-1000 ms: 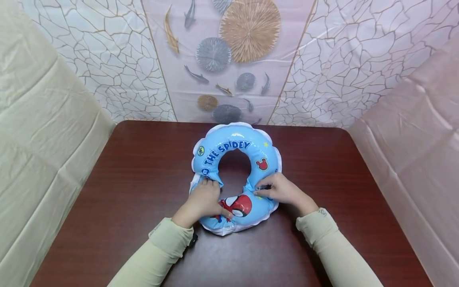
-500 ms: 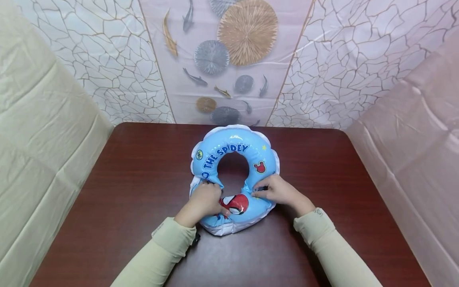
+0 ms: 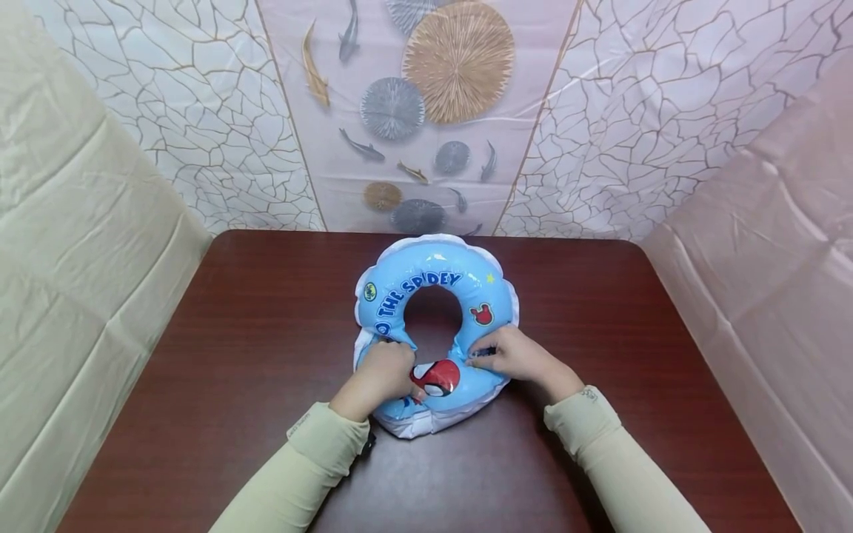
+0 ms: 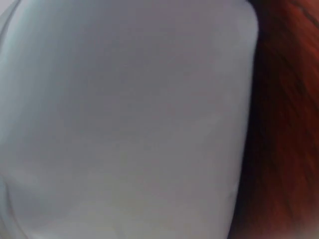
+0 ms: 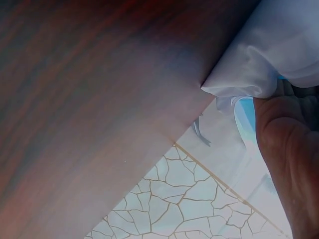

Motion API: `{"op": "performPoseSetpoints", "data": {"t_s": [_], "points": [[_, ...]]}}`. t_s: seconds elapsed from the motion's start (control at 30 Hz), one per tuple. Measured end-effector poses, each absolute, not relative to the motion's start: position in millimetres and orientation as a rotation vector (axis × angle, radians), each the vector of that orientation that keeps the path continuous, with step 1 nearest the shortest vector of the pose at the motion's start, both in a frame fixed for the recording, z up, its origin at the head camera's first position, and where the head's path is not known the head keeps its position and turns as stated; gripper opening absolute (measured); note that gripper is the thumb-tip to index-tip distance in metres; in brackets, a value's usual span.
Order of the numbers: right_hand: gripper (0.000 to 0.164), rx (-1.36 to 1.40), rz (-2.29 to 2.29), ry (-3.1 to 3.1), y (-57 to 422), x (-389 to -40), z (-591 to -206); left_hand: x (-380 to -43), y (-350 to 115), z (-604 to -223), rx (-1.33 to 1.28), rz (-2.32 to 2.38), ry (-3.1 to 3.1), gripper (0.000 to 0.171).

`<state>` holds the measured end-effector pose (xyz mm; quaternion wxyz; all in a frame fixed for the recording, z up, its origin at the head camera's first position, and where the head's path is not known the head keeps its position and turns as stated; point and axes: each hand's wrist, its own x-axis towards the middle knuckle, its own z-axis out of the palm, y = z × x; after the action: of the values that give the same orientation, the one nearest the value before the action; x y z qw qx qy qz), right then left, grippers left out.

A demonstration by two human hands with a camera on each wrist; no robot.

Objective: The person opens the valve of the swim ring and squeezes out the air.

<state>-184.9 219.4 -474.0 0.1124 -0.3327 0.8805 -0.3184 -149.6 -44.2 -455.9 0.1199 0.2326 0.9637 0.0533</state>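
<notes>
A blue inflatable swim ring (image 3: 436, 265) with a white scalloped edge lies on the table. It bears blue lettering and a red masked character. At its left side my left hand (image 3: 381, 374) grips the ring, fingers curled in and thumb by the character print. My right hand (image 3: 523, 358) pinches the creased right side between thumb and fingers. The ring's near part bends at these two spots. In the left wrist view, the white underside of the ring (image 4: 129, 119) fills most of the picture and hides that hand. The right wrist view shows the right hand (image 5: 289, 154) against the ring's white edge (image 5: 249, 74).
The dark red wooden table (image 3: 266, 311) extends around the ring on all sides. A patterned cloth backdrop (image 3: 233, 111) hangs behind its far edge. Pale padded panels (image 3: 73, 244) slant along the left and right.
My left hand's fingers have curled further into the ring, and its thumb has drawn in. The right hand keeps its pinch. The whole scene has shifted slightly in the head view.
</notes>
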Motion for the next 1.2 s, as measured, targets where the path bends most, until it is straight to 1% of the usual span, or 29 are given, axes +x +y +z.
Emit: {"op": "performPoseSetpoints", "data": {"t_s": [0.17, 0.63, 0.87, 1.2], "points": [[0.014, -0.972, -0.92, 2.579, 219.1, -185.4, -474.1, -151.7, -44.2, -456.9, 0.681, 0.184, 2.79, 0.052], [0.011, -1.027, -0.859, 2.617, 217.2, -185.3, -474.4, -150.0, -40.8, -453.2, 0.7, 0.164, 2.824, 0.045], [0.014, -1.005, -0.854, 2.606, 216.6, -186.1, -474.4, -150.1, -39.6, -453.1, 0.728, 0.117, 2.842, 0.045], [0.012, -1.014, -0.846, 2.601, 214.5, -185.3, -472.6, -151.8, -43.3, -453.4, 0.755, 0.104, 2.83, 0.044]]}}
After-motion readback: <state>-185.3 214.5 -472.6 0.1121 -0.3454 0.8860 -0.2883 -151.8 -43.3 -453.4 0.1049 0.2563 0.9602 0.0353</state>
